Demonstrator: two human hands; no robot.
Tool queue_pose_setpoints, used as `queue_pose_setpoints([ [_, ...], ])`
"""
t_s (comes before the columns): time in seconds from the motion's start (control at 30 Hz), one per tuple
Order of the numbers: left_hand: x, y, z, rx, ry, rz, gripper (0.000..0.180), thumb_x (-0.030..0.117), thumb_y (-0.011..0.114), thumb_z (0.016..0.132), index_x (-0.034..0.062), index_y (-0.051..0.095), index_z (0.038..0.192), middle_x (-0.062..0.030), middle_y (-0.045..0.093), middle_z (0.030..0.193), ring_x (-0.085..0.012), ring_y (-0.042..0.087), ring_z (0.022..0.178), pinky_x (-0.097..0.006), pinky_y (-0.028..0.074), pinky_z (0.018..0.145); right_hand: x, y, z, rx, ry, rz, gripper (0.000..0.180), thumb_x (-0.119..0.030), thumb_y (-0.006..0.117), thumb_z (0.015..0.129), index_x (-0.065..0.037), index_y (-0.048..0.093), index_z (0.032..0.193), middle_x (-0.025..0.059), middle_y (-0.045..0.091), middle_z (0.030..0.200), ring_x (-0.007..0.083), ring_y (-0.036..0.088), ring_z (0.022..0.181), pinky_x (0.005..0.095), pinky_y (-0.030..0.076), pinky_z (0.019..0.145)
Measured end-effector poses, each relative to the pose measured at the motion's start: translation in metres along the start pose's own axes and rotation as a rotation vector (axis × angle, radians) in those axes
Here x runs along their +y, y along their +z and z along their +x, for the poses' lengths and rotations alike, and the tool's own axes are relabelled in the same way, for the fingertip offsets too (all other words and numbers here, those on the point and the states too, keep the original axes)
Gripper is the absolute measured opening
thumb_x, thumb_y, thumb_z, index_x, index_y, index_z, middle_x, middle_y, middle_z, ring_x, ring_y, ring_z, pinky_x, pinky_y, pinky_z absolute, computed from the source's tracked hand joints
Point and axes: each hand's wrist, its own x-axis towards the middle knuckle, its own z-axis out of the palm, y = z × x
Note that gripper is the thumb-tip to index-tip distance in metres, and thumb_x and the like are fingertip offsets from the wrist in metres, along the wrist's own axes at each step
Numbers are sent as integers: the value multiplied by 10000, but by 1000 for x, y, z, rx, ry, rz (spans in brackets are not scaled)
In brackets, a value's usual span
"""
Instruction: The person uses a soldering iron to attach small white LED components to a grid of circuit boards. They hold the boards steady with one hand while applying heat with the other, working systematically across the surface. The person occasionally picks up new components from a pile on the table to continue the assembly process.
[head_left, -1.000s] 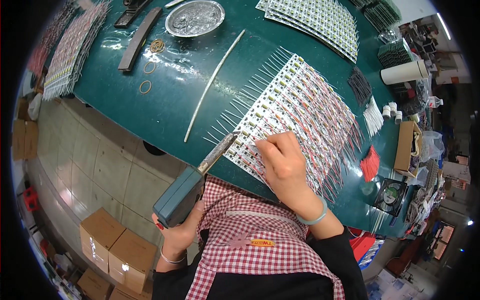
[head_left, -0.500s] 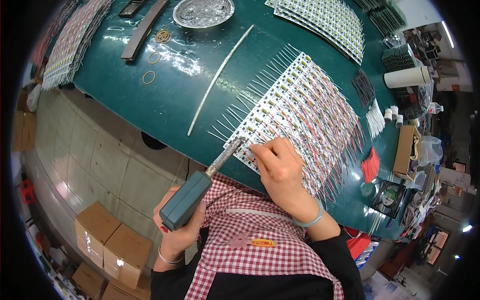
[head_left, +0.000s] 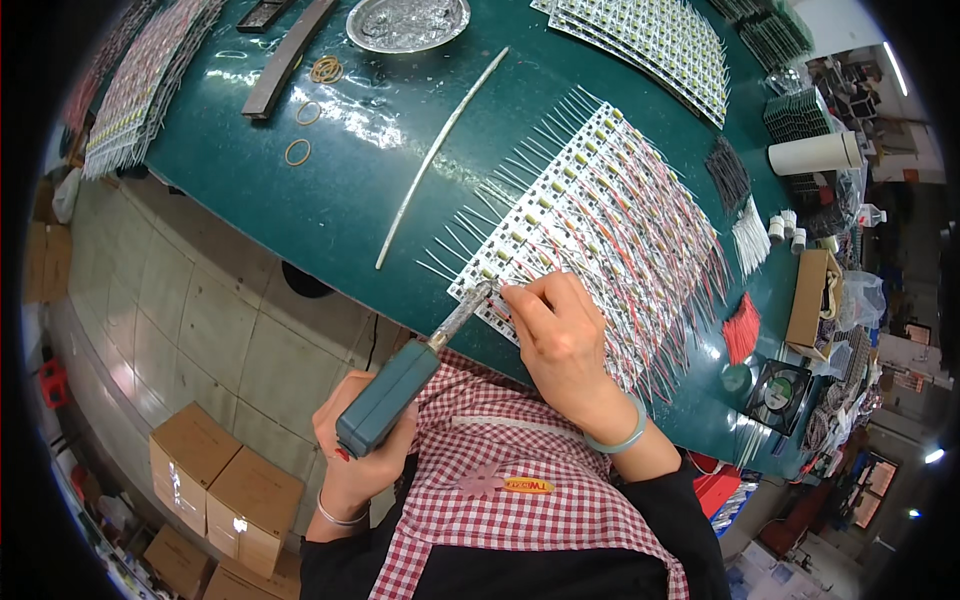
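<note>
My left hand (head_left: 365, 440) is wrapped round the dark green body of a soldering gun (head_left: 388, 398). Its metal barrel slants up to the near left corner of a panel of small white circuit boards (head_left: 545, 205). Many red and white wires (head_left: 650, 265) stand out from the panel, with pale wires along its left edge. My right hand (head_left: 562, 325) is closed in a pinch at that same corner, right beside the gun's tip. What the fingertips hold is too small to make out.
A long pale solder stick (head_left: 437, 165) lies on the green table (head_left: 250, 190), left of the panel. Behind are a foil-like metal dish (head_left: 408, 45), rubber bands (head_left: 325, 70) and a dark metal bar (head_left: 285, 65). Black wires (head_left: 727, 172), white wires (head_left: 751, 240) and red wires (head_left: 741, 332) lie in bundles at right.
The soldering gun has moved slightly right, its tip now closer to my right fingertips. My right hand and the panel have hardly moved.
</note>
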Motion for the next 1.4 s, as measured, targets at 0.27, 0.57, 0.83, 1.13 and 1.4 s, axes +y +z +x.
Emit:
queue_pose_setpoints([
  [0.27,-4,-5,-1,1,157,70,177,-51,723,712,-55,680,884,-124,645,813,-221,624,656,-299,485,590,-2,-1,1,2,-16,0,212,41,728,732,-21,700,933,78,555,780,246,567,720,355,472,610],
  [0.57,9,-7,2,-5,157,81,222,-56,727,712,-74,688,929,-147,679,889,-213,658,741,-294,518,652,-1,0,0,17,-35,16,217,58,678,719,-1,674,928,83,536,798,259,552,727,359,470,612],
  [0.83,3,-10,-5,11,107,44,267,-40,737,714,-70,681,974,-155,678,939,-220,662,797,-303,519,691,-12,-11,-2,29,-62,71,193,53,690,738,-9,673,920,83,539,786,255,543,723,350,466,633],
  [1.13,4,-10,-9,36,99,38,219,-51,732,701,-70,679,913,-144,674,881,-213,655,742,-297,512,647,-13,4,-11,13,-27,122,211,62,684,742,9,668,946,95,551,813,262,548,744,363,468,637],
  [1.4,0,-12,-11,41,156,62,186,-46,731,696,-54,683,876,-138,669,851,-222,649,702,-298,501,612,-12,5,-10,2,-38,105,215,68,679,740,17,668,948,97,558,827,259,549,749,361,470,636],
])
